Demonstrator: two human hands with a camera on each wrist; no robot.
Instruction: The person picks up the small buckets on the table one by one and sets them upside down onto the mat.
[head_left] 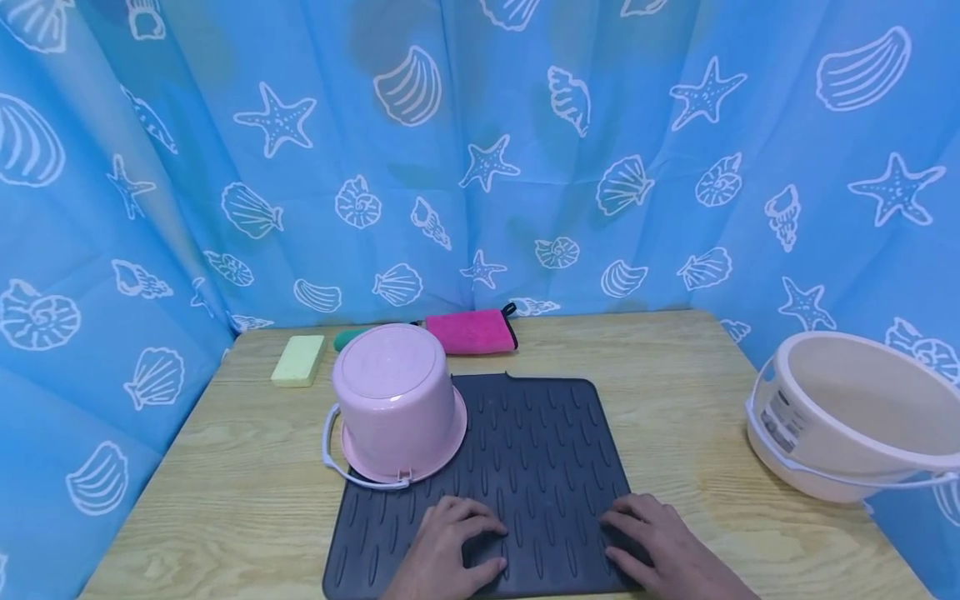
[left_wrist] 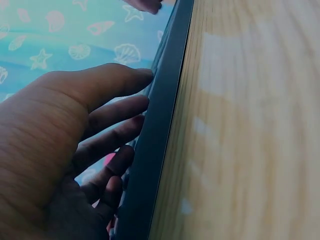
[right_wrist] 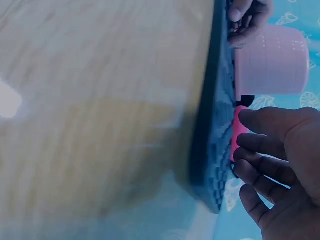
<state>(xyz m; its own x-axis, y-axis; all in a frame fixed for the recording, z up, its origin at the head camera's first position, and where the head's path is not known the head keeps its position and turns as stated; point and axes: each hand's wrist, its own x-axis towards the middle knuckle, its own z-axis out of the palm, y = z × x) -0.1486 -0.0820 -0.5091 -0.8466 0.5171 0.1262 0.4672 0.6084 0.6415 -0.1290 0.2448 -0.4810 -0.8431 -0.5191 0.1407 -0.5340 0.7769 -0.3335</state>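
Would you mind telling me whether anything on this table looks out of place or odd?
The pink bucket stands upside down, half on the dark mat and half on the table. The beige basin juts over the table's right edge, tilted.

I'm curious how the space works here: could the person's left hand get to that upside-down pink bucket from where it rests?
Probably yes. The left hand rests flat on the dark ridged mat, and the upturned pink bucket stands just beyond it on the mat's far left corner, with only bare mat between them.
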